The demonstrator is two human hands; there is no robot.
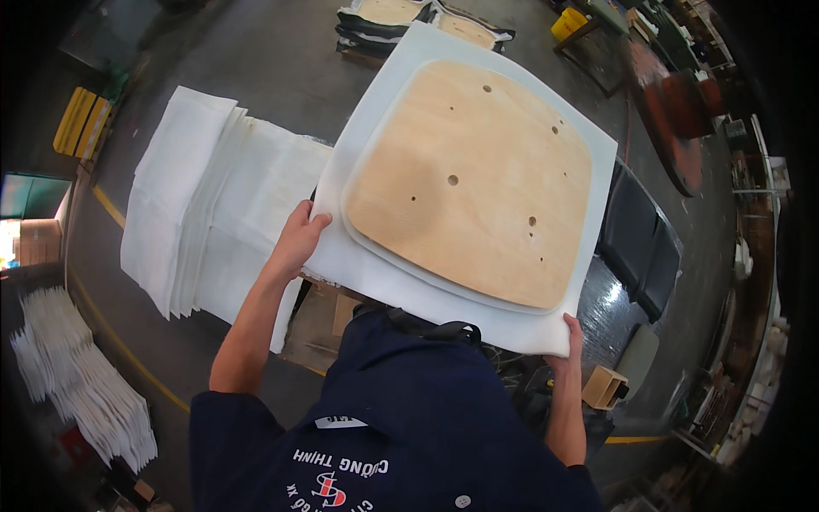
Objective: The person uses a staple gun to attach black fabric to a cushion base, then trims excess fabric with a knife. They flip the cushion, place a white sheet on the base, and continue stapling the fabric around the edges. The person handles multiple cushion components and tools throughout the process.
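Observation:
A rounded plywood panel point(478, 183) with several drilled holes lies on a larger white foam sheet point(392, 277). Both are tilted in front of my body. My left hand point(299, 239) grips the sheet's left edge, its thumb on top and the other fingers hidden beneath. At the near right corner my right hand point(570, 343) pinches the same sheet, fingers partly hidden behind the edge. Neither hand touches the plywood. Just left of my left hand, a stack of white sheets point(183, 196) rests folded over a surface.
Another pile of white sheets point(81, 375) stands on the floor at lower left. Black padded pieces point(636, 239) lie on a shiny table at right, near a small wooden box point(604, 388). More padded panels point(384, 30), a yellow bucket point(569, 24) and yellow slatted stand point(81, 122) stand farther off.

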